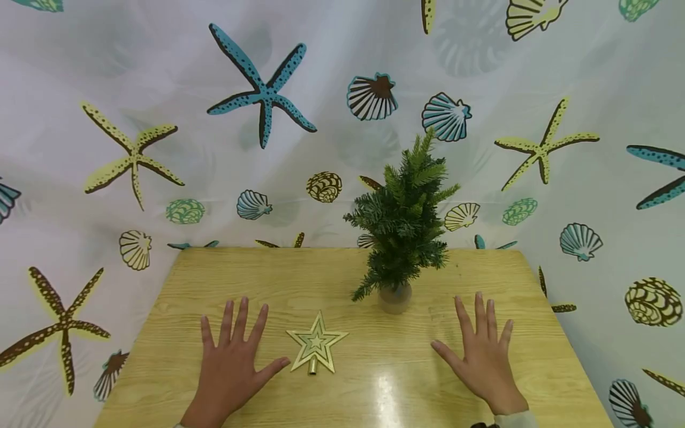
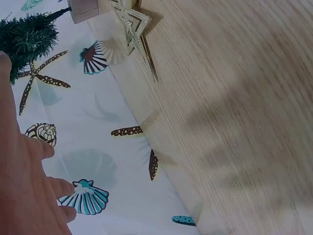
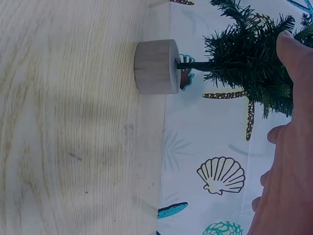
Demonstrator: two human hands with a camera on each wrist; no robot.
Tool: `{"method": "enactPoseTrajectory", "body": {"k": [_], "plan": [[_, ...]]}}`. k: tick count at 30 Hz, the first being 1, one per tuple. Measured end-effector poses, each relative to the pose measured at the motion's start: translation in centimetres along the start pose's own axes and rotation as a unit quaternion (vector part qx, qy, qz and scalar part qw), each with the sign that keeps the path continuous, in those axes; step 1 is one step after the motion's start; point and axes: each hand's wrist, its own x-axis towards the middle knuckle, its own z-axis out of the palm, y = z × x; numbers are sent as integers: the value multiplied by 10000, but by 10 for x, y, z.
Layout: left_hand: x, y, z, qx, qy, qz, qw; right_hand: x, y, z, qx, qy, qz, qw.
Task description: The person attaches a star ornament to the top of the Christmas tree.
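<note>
Both hands are spread wide here, palms down, one to each side of the wood-grain table [image 1: 251, 273]! The left hand [image 1: 230, 362] is opened fully, fingers fanned and pointed toward the far edge, thumb stretched out to the right; nothing is gripped by it. Just beside that thumb tip, the gold star tree topper [image 1: 317, 343] is laid on the tabletop, its short socket [image 1: 313, 365] turned toward the person. A smaller star is nested inside the outline.

Over to the right hand [image 1: 481, 356], and that one is opened just as fully, thumb angled inward, fingers splayed, nothing held. Whether the tabletop is touched by either palm cannot be told.

Between the star and the right hand, farther back, the miniature artificial Christmas tree [image 1: 409, 220] is stood upright on its round wooden base [image 3: 155, 67], its upper part tipped a little to the right in the head view. A dark stem [image 3: 195, 65] is shown between base and branches by the right wrist view. The whole scene is backed by a white curtain [image 1: 332, 148], printed with starfish and seashells, and a bright glare [image 1: 386, 392] is thrown across the near tabletop.
</note>
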Motion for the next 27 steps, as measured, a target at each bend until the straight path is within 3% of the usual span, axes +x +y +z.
{"method": "enactPoseTrajectory", "body": {"k": [4, 12, 18, 27], "plan": [[-1, 2, 0, -67, -112, -64, 9999, 2, -3, -1, 189, 118, -159, 9996], [-2, 9, 4, -411, -215, -173, 9988, 10, -8, -5, 1100, 208, -311, 9932], [-4, 15, 11, -484, -386, -327, 9975, 21, -11, -8, 1795, 422, -476, 9817], [-18, 24, 33, -500, -228, -80, 9985, 32, -25, -21, 2474, 591, -581, 9654]]}}
